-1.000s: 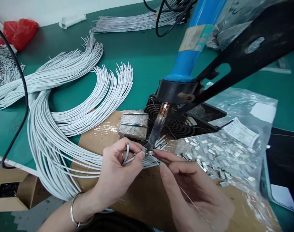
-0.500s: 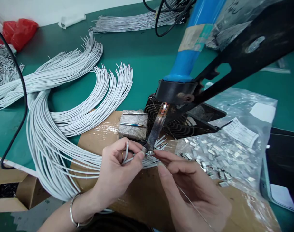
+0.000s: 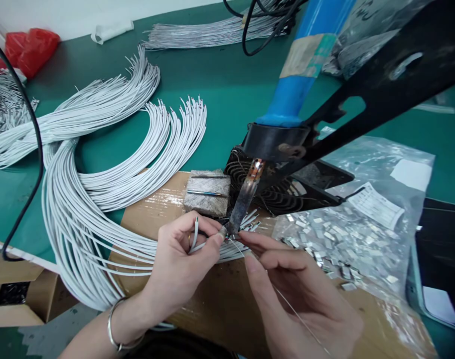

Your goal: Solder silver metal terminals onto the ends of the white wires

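Between thumb and forefinger, my left hand [image 3: 192,249] pinches a white cable [image 3: 196,234], its short end sticking up between the fingers. My right hand [image 3: 298,294] is closed on a thin strand of solder wire [image 3: 292,310], which runs back across the palm. The wire's tip meets the cable end right under the tip of a soldering iron [image 3: 242,202]. This iron has a blue handle [image 3: 287,97] and sits pointing down in a black metal stand [image 3: 347,119]. Fingertips partly hide the small part at the joint.
Bundles of white cables [image 3: 100,107] curve over the green mat at left. A wire-wrapped block [image 3: 207,192] and a black fan [image 3: 275,194] stand behind the hands. Small metal connector shells [image 3: 335,234] lie on a plastic bag at right. Cardboard [image 3: 152,199] lies beneath.
The iron and stand appear shifted slightly right in the view. Both hands keep nearly the same pose, with cable and solder wire still at the iron tip.
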`<state>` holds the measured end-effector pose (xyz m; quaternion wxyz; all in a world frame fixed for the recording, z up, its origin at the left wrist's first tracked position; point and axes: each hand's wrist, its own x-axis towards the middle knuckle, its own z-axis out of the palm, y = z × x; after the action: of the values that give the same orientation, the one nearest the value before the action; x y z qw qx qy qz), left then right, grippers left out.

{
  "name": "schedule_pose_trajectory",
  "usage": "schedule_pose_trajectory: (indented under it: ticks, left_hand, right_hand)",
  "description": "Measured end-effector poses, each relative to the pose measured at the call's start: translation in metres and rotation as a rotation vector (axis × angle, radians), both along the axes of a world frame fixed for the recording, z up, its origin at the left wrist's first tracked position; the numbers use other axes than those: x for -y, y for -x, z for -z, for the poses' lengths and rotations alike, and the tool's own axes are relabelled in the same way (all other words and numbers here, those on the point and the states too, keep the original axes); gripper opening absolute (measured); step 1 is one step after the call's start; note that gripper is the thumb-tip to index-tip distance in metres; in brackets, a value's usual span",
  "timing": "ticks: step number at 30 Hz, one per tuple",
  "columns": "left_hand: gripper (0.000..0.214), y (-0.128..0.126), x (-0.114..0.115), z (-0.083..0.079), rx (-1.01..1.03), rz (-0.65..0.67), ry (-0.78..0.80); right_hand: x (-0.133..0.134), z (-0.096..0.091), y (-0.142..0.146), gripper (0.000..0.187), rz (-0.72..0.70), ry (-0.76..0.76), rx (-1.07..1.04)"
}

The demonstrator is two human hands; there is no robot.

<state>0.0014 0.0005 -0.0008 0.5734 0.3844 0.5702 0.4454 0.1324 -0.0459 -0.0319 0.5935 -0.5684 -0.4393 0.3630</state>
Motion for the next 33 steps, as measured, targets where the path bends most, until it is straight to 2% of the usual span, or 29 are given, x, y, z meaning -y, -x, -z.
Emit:
schedule_pose_trajectory:
  ticks: [33]
  left_hand:
    - [0.016, 0.0005, 0.0006, -0.0015, 0.020, -0.002, -0.007]
  right_hand:
    - [-0.0004, 0.0011, 0.0024, 0.016, 0.026, 0.003, -0.017]
